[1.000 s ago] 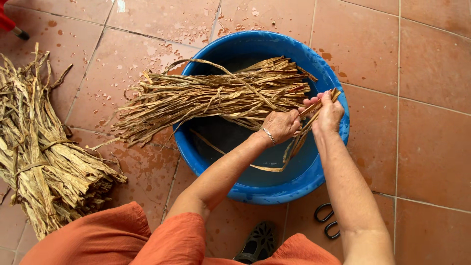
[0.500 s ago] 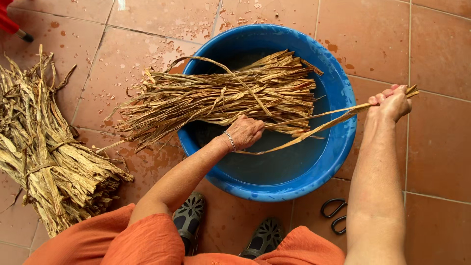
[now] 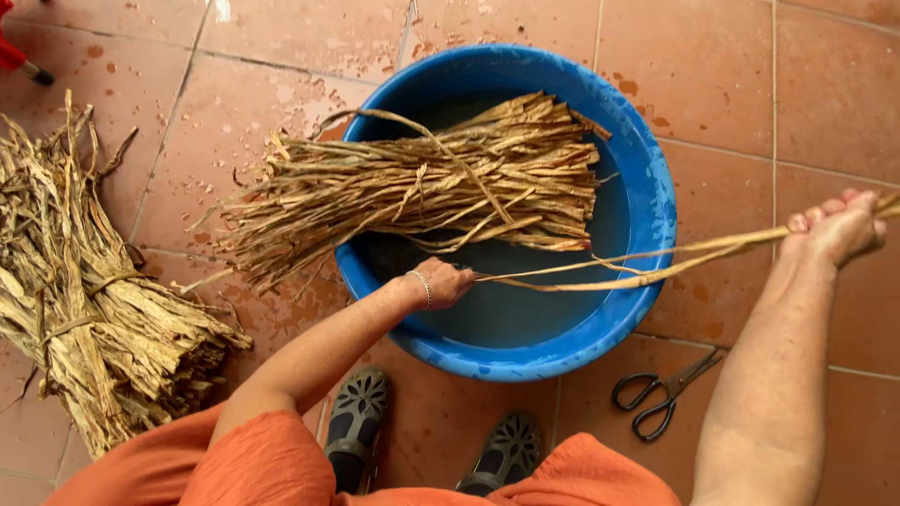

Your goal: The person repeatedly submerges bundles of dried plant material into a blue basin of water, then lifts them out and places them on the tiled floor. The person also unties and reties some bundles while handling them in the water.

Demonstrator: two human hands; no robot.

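My left hand [image 3: 442, 281] pinches one end of a long dried leaf strip [image 3: 637, 265], my right hand [image 3: 837, 228] grips the other. The strip is tan, flat and fibrous, split lengthwise, stretched taut over the blue basin [image 3: 656, 201].

Both hands [image 3: 448, 281] [image 3: 837, 228] closed, arms spread apart

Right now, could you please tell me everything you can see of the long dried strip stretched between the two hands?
The strip is a long, thin, tan dried leaf, looking fibrous and split into two strands along part of its length. It runs nearly level, taut, above the blue tub. The left hand pinches one end over the tub; the right hand grips the other end out over the tiled floor.
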